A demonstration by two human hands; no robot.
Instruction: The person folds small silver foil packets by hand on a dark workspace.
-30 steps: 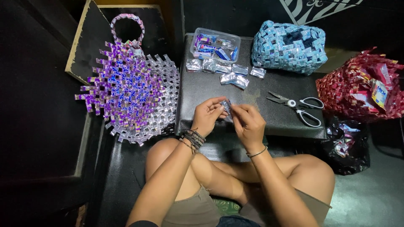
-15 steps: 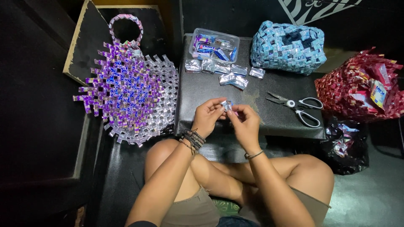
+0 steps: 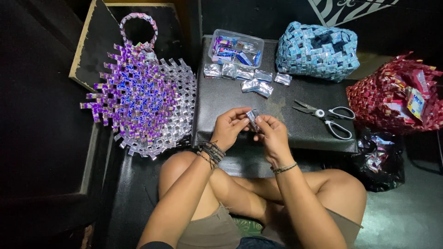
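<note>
Grip: both hands pinch one folded silver wrapper between fingertips, left hand on its left side, right hand on its right, above the near edge of the dark surface.
Beyond the grip: loose folded wrappers, clear tub, blue woven bag.
Right of grip: scissors, red woven piece.
Left of grip: purple woven piece.

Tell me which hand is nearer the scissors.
Right. The right hand sits just left of the scissors, while the left hand is farther left, beyond the silver folded piece both hands hold.
</note>
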